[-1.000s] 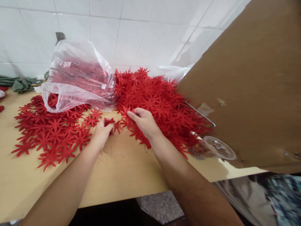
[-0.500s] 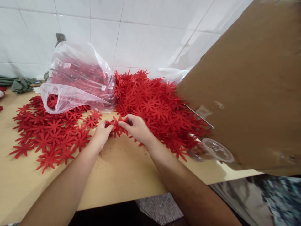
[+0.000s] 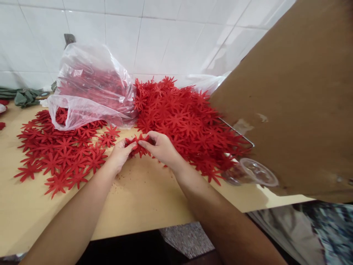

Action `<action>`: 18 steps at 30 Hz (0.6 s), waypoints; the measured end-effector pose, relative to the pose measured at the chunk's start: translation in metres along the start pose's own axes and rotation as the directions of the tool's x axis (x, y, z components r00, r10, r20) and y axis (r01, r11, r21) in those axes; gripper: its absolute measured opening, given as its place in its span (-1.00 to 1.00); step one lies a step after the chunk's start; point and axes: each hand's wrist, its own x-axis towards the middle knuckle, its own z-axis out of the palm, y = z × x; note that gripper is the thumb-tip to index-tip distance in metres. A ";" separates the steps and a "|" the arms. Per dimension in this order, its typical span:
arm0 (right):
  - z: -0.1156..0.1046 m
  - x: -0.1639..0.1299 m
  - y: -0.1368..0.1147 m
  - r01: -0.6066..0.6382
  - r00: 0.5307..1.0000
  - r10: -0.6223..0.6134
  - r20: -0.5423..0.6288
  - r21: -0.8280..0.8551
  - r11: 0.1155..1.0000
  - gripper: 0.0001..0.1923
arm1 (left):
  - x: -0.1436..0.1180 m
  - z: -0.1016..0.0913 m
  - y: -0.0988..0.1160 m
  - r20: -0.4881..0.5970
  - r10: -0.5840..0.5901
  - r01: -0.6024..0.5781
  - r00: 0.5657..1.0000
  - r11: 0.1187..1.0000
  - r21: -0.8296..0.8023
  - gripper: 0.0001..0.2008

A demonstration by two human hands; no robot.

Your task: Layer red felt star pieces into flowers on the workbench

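While the left hand (image 3: 119, 156) grips red cutouts (image 3: 141, 151), the right hand (image 3: 163, 149), earlier at the pile (image 3: 179, 114), pinches them.

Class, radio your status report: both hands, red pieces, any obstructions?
Left hand and right hand pinching red star-shaped pieces. Left pile, right pile nearby. Nothing visibly blocking.

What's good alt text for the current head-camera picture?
A person's left hand and right hand hold red flower-shaped pieces above a pale table. A left heap and right heap of similar pieces flank them, with a translucent plastic bag behind and a brown panel at right.
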 end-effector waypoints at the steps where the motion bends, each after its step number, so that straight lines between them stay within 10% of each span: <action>1: 0.001 0.000 0.001 0.008 1.000 -0.008 -0.002 -0.026 1.000 -0.79 | 0.000 -0.001 0.000 0.010 0.003 -0.003 1.000 1.000 -0.002 -0.69; 10: -0.006 -0.002 0.000 -0.039 0.994 0.022 0.105 0.163 0.986 -0.77 | 0.003 0.001 -0.003 -0.025 0.043 -0.043 0.999 0.999 0.017 -0.78; 18: -0.018 0.004 0.014 -0.171 0.956 0.261 -0.132 0.474 0.864 -0.66 | 0.007 -0.001 -0.005 -0.090 0.045 -0.052 0.995 0.996 -0.077 -0.80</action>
